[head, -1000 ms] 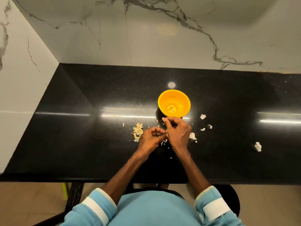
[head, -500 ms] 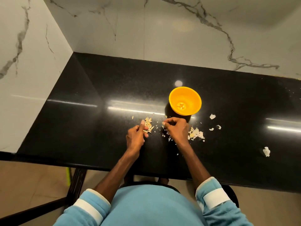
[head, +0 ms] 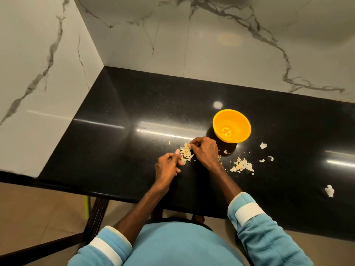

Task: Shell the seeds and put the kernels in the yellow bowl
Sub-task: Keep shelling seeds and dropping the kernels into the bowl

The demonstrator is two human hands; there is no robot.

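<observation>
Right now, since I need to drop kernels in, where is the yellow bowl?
Head view: the round yellow plastic bowl stands on the glossy black countertop, right of centre, just beyond the right hand, with pale shell scraps nearer the person.

Nothing readable is showing anywhere in view; no lettering, label, brand mark, number or sign is appearing on the yellow bowl (head: 241,121), on the black countertop (head: 134,104), on the marble wall (head: 211,58) or on the blue sleeves (head: 267,239); the dark lines running across the wall are veining, not writing.
</observation>
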